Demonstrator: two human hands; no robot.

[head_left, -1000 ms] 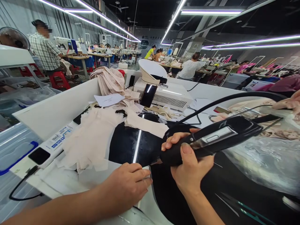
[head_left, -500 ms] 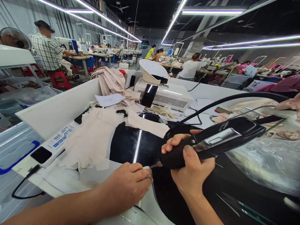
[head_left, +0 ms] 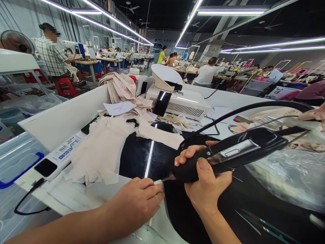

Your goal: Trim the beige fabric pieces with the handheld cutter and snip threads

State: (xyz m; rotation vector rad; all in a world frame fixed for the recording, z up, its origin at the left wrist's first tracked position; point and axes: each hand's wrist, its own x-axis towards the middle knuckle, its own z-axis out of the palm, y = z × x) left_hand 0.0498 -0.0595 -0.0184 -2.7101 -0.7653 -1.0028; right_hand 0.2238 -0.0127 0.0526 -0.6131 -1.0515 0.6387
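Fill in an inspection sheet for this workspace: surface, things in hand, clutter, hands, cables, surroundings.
Surface: glossy black surface, reflecting a light strip.
Things in hand: black handheld tool with a silver panel; small white piece at its tip, contact unclear.
Clutter: pale fabric pieces to the left, phone propped against a white machine, clear plastic bag to the right.
Hands: left hand pinches the white piece; right hand grips the tool.
Cables: thick black cable arches behind the tool; thinner black cable at a white device.
Surroundings: person in a checked shirt on a red stool; others farther back.
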